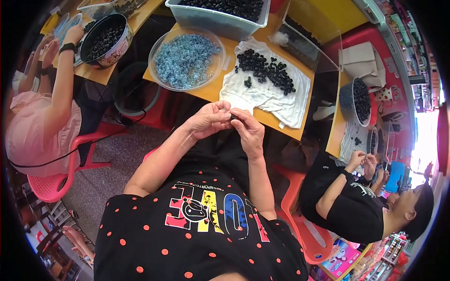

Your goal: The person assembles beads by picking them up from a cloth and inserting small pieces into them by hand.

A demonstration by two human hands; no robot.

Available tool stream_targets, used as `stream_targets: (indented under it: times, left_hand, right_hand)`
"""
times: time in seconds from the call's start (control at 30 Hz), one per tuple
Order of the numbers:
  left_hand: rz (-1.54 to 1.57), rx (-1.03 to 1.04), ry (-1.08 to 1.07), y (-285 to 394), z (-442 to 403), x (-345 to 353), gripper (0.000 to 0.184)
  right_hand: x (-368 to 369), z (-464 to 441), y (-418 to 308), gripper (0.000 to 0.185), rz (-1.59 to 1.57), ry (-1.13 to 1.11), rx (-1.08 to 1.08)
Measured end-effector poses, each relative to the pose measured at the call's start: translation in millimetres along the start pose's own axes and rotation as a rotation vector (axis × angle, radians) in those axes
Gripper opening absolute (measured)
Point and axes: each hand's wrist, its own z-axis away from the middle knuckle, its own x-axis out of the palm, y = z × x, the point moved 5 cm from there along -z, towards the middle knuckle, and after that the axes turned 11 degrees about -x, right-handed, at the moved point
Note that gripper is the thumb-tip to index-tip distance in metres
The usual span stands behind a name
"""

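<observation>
Close together in front of my chest are my left hand and my right hand, at the near edge of the table. Pinched in the right fingers is a small black piece. The left fingertips are closed beside it; what they grip is too small to make out. Beyond the hands lies a white cloth with many small black pieces on it. A round clear tray of light-blue clear pieces stands to the left of the cloth.
A grey bin of black pieces stands at the table's back. At the left, a person in pink sits by a pot. Another person in black works at the right, near a bucket. Red chairs flank me.
</observation>
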Motion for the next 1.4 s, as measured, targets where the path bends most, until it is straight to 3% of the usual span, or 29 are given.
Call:
stream_targets:
  times: [0.53, 0.73, 0.77, 0.83, 0.93, 1.17, 1.4]
  left_hand:
    - [0.024, -0.031, 0.086, -13, 6, -20, 0.019]
    - [0.096, -0.017, 0.228, -16, -1, -15, 0.025]
    - [0.145, 0.004, 0.285, -16, -1, -13, 0.012]
    - [0.14, 0.028, 0.302, -16, 0, -8, 0.013]
    - [0.122, 0.069, 0.327, -17, -2, -9, 0.015]
    - [0.114, 0.09, 0.349, -21, -2, -13, 0.016]
    - [0.021, 0.149, 0.368, -17, 0, -12, 0.017]
  right_hand:
    - [9, 15, 7, 0.019, 0.11, 0.083, 0.051]
    - [5, 18, 22, 0.02, -0.274, 0.297, 0.179]
    - [0, 15, 15, 0.018, -0.042, 0.289, 0.064]
    - [-3, 10, -2, 0.015, 0.352, 0.257, -0.088]
    - [-1, 5, -20, 0.015, 0.633, 0.233, -0.221]
    - [-9, 6, -25, 0.015, 0.552, 0.251, -0.074]
    - [0, 3, -31, 0.015, 0.811, 0.087, -0.28]
